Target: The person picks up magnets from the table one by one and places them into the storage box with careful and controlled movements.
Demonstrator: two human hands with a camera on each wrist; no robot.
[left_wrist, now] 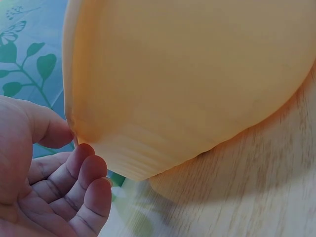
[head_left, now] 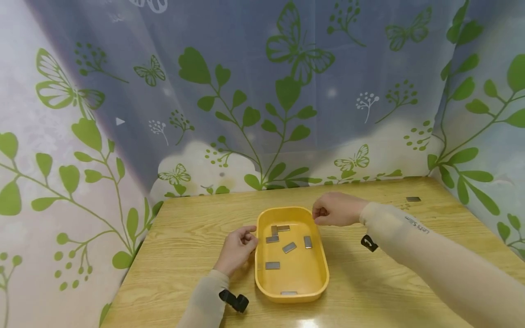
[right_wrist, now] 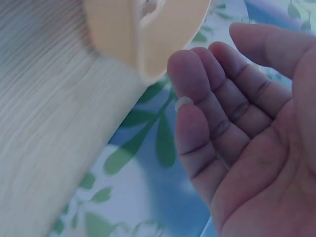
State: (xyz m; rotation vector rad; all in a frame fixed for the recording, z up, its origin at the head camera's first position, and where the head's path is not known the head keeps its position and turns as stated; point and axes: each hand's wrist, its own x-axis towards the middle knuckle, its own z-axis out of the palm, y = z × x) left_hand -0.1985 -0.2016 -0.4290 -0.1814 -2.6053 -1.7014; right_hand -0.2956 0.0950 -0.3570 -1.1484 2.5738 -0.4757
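Note:
A yellow rounded-rectangular tray (head_left: 292, 298) stands on the table with several small grey metal rectangles (head_left: 289, 248) spread over its floor. One of these lies against the near end wall. At the left rim my left hand (head_left: 236, 248) has its curled fingers, thumb and fingertips together at the edge in the left wrist view. My right hand (head_left: 337, 209) is by the far right corner of the tray. In the right wrist view its fingers (right_wrist: 190, 74) bend loosely, with the thumb apart and nothing between them.
Another grey metal rectangle (head_left: 413, 199) lies on the wooden table (head_left: 188, 237) at the far right. Curtains (head_left: 246, 91) printed with leaves and butterflies hang behind the table and along both sides. Black straps (head_left: 234, 300) are on the wrists.

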